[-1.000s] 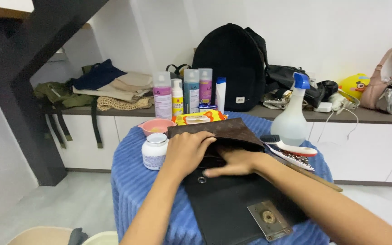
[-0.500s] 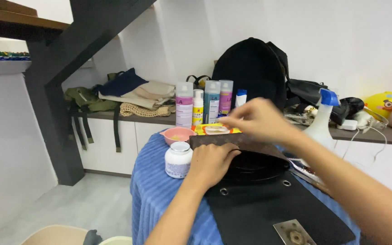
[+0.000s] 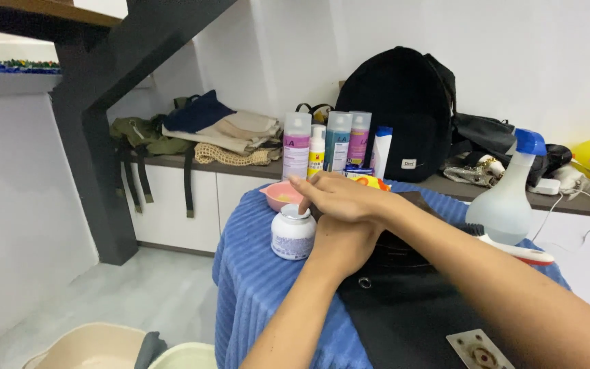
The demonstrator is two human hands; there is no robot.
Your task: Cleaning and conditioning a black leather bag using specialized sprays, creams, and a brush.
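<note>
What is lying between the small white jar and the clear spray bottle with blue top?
In the head view, both crossed hands, right hand over left hand, on the black bag.

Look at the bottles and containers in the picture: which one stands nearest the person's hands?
The short white jar on the blue cloth, just beside the left hand. The tall bottles stand further back, and the spray bottle is off to the other side.

Soft, even indoor light fills the room, bright on the white wall beyond the right hand (image 3: 346, 198) and free of harsh glare. Only faint shadows sit under that hand and under the left hand (image 3: 341, 242) below it. Things around the hands are fairly sharp, while the forearm nearest the camera looks slightly soft and the staircase up to the left stays dark.
</note>
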